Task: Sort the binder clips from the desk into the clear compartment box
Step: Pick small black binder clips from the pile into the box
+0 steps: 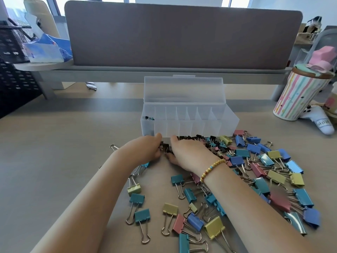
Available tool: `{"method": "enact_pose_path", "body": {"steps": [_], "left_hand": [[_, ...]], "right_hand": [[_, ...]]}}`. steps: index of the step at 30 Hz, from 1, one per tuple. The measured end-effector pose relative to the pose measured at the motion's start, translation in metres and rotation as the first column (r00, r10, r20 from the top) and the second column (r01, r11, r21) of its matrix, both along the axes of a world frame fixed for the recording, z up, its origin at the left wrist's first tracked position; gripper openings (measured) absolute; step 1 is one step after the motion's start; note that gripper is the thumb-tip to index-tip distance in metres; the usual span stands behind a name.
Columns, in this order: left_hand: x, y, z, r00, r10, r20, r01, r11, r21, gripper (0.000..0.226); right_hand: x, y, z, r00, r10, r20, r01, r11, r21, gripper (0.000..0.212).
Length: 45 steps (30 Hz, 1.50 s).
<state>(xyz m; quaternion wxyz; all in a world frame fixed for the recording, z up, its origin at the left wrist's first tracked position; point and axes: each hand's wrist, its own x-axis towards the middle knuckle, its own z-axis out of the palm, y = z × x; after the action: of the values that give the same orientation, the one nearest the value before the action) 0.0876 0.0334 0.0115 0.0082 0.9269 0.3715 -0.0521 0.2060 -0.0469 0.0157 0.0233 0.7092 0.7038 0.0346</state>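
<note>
Now your left hand [149, 147] and right hand [187, 154] cup together around small black metal binder clips [165, 147] at the desk's twelve o'clock, touching the clear plastic compartment box [189, 125]. Whether fingers actually pinch any, I cannot tell. They are likely light, stiff, slippery; take the bodies, not the wire loops.

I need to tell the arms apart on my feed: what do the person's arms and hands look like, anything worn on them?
Both forearms are bare, with no sleeves in view and no gloves on either hand. The left hand shows no visible ring, watch or band. The right hand has a bracelet at the wrist: a single strand of small gold beads with one turquoise bead. That bracelet is the easy marker for the right arm.
</note>
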Motion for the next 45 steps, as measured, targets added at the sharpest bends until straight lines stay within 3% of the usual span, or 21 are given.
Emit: {"method": "enact_pose_path", "body": {"steps": [5, 9, 12, 14, 15, 16, 18, 19, 20, 22, 24, 28, 30, 32, 35, 39, 41, 42, 43, 45], "left_hand": [[0.001, 0.002, 0.001, 1.0, 0.01, 0.001, -0.01, 1.0, -0.018, 0.012], [-0.005, 0.007, 0.002, 0.989, 0.056, 0.138, -0.041, 0.993, -0.109, 0.003], [-0.006, 0.007, 0.01, 0.926, 0.189, 0.325, -0.072, 0.938, -0.34, 0.008], [-0.003, 0.006, 0.016, 0.804, 0.367, 0.468, -0.044, 0.821, -0.569, 0.007], [-0.002, 0.005, 0.019, 0.703, 0.479, 0.526, 0.025, 0.722, -0.691, 0.009], [-0.002, 0.005, 0.022, 0.585, 0.59, 0.557, 0.139, 0.604, -0.785, 0.012], [-0.003, 0.004, 0.025, 0.359, 0.774, 0.522, 0.407, 0.373, -0.833, 0.021], [-0.002, 0.003, 0.024, 0.287, 0.835, 0.47, 0.5, 0.288, -0.817, 0.023], [0.0, 0.001, 0.022, 0.247, 0.874, 0.419, 0.557, 0.226, -0.799, 0.024], [0.007, -0.003, 0.018, 0.211, 0.916, 0.341, 0.62, 0.144, -0.771, 0.026], [0.012, -0.007, 0.017, 0.17, 0.938, 0.301, 0.664, 0.117, -0.739, 0.027], [0.012, -0.011, 0.02, 0.135, 0.95, 0.282, 0.674, 0.12, -0.729, 0.025], [0.013, -0.011, 0.019, 0.117, 0.953, 0.278, 0.647, 0.139, -0.75, 0.036], [0.014, -0.008, 0.018, 0.067, 0.949, 0.308, 0.598, 0.209, -0.774, 0.04], [0.006, 0.0, 0.021, 0.016, 0.908, 0.418, 0.538, 0.344, -0.769, 0.027], [-0.011, 0.012, 0.021, 0.05, 0.893, 0.448, 0.514, 0.361, -0.778, 0.019], [-0.013, 0.014, 0.018, 0.184, 0.825, 0.535, 0.38, 0.442, -0.812, 0.023], [-0.013, 0.014, 0.016, 0.309, 0.746, 0.589, 0.249, 0.535, -0.808, 0.025], [-0.014, 0.013, 0.015, 0.464, 0.635, 0.617, 0.095, 0.657, -0.748, 0.025], [-0.015, 0.015, 0.012, 0.756, 0.373, 0.537, -0.122, 0.888, -0.444, 0.024]], "right_hand": [[-0.003, 0.002, -0.006, 0.999, -0.013, 0.047, 0.012, 0.999, 0.033, 0.026], [0.003, 0.004, -0.008, 1.0, -0.012, 0.023, 0.011, 0.999, 0.052, 0.023], [0.01, 0.006, -0.004, 0.984, -0.047, -0.172, 0.054, 0.998, 0.035, 0.008], [0.015, 0.006, 0.002, 0.894, -0.097, -0.438, 0.111, 0.994, 0.008, 0.011], [0.018, 0.006, 0.005, 0.794, -0.125, -0.595, 0.141, 0.99, -0.02, 0.015], [0.021, 0.005, 0.008, 0.631, -0.154, -0.76, 0.171, 0.984, -0.058, 0.019], [0.028, 0.005, 0.014, 0.115, -0.176, -0.978, 0.184, 0.971, -0.154, 0.02], [0.032, 0.005, 0.015, -0.149, -0.171, -0.974, 0.148, 0.97, -0.193, 0.021], [0.035, 0.005, 0.017, -0.339, -0.162, -0.927, 0.106, 0.972, -0.209, 0.022], [0.04, 0.003, 0.019, -0.533, -0.149, -0.833, 0.057, 0.976, -0.211, 0.025], [0.042, 0.002, 0.02, -0.615, -0.144, -0.775, 0.038, 0.977, -0.212, 0.022], [0.04, 0.003, 0.02, -0.64, -0.141, -0.755, 0.062, 0.97, -0.234, 0.029], [0.04, 0.005, 0.019, -0.646, -0.144, -0.75, 0.088, 0.962, -0.26, 0.038], [0.039, 0.006, 0.02, -0.651, -0.148, -0.744, 0.102, 0.955, -0.28, 0.035], [0.036, 0.004, 0.023, -0.668, -0.142, -0.73, 0.105, 0.954, -0.281, 0.028], [0.029, 0.002, 0.027, -0.688, -0.139, -0.712, 0.088, 0.959, -0.271, 0.02], [0.025, 0.002, 0.028, -0.673, -0.14, -0.726, 0.107, 0.953, -0.283, 0.018], [0.024, 0.002, 0.028, -0.659, -0.142, -0.739, 0.115, 0.951, -0.285, 0.018], [0.023, 0.002, 0.027, -0.647, -0.144, -0.749, 0.12, 0.95, -0.287, 0.018], [0.024, 0.003, 0.025, -0.646, -0.146, -0.749, 0.135, 0.944, -0.3, 0.019]]}}
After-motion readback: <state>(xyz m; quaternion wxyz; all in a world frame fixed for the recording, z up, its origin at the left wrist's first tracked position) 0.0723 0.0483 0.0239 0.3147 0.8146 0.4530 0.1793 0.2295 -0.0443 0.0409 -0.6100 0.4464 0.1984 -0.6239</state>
